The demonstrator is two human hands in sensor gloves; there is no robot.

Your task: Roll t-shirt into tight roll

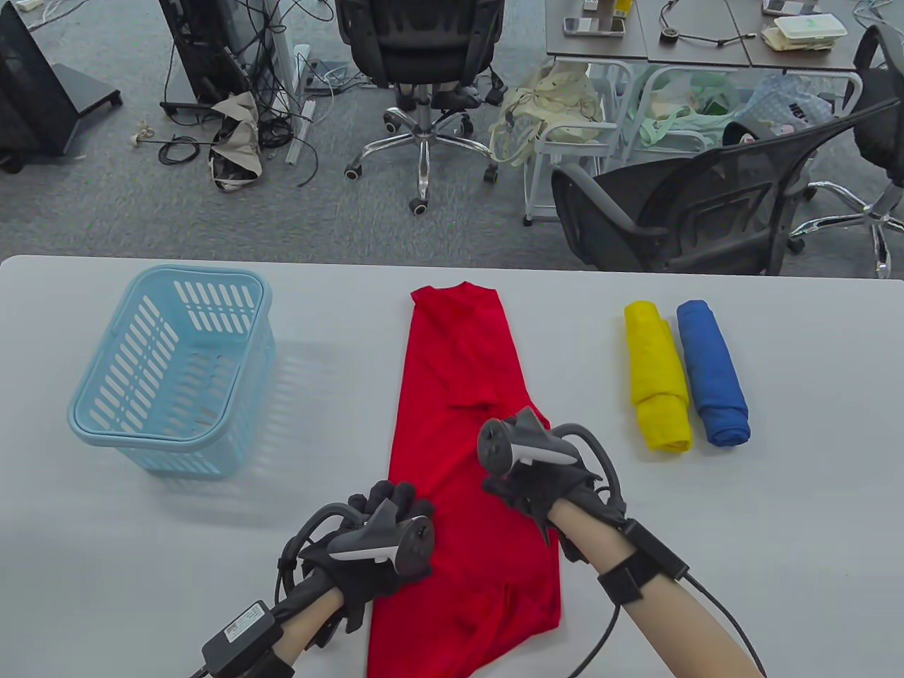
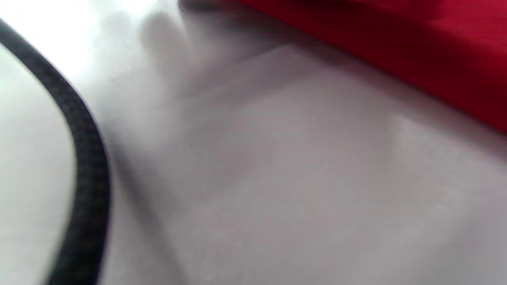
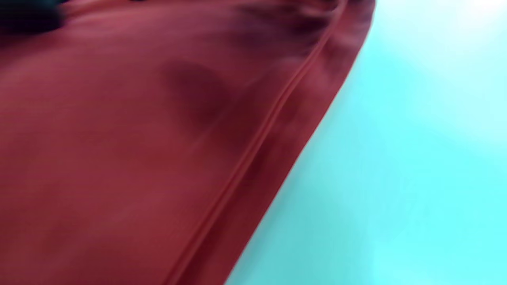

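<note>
Clearly the red t-shirt [image 1: 459, 452] – folded lengthwise mid-surface – is light, limp, crease-prone; best taken at its near hem corners. Left hand [image 1: 385, 526] and right hand [image 1: 533, 470] rest on it – their grip unclear.

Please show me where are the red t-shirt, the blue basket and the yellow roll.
red t-shirt [image 1: 452, 367]: table view, on the flat middle of the cloth.
blue basket [image 1: 106, 424]: table view, on its near rim.
yellow roll [image 1: 657, 367]: table view, on its middle.
</note>
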